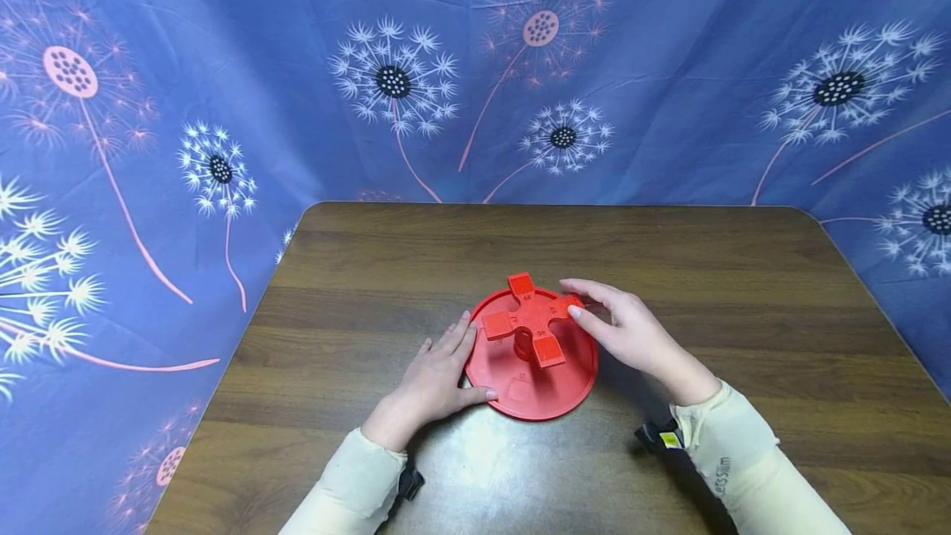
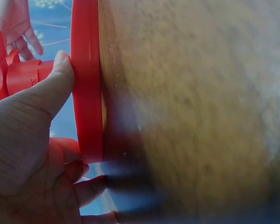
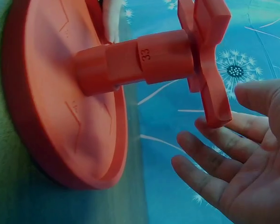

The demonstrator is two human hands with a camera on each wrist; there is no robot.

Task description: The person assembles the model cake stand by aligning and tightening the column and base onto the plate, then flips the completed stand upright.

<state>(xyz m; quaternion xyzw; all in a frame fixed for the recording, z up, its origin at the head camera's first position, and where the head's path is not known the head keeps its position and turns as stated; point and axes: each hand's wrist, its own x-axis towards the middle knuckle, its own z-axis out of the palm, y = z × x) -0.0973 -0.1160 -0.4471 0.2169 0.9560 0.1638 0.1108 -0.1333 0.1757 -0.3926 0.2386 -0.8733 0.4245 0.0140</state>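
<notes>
A red round base (image 1: 520,395) lies on the table, with a short stem (image 3: 126,60) marked "33" rising from its middle. On top of the stem is a red four-armed cross piece (image 1: 532,316). My left hand (image 1: 434,382) holds the base at its left edge, the thumb (image 2: 56,86) over the rim and the fingers spread along the side. At the right arm of the cross is my right hand (image 1: 631,329), thumb and index fingertip on either side of that arm's end. Its other fingers (image 3: 200,163) are spread loosely, holding nothing.
The brown wooden table (image 1: 357,271) extends around the red pieces. Behind and to the left hangs a blue cloth (image 1: 282,48) with a dandelion print. Dark devices (image 1: 654,437) are strapped at both wrists, over pale sleeves.
</notes>
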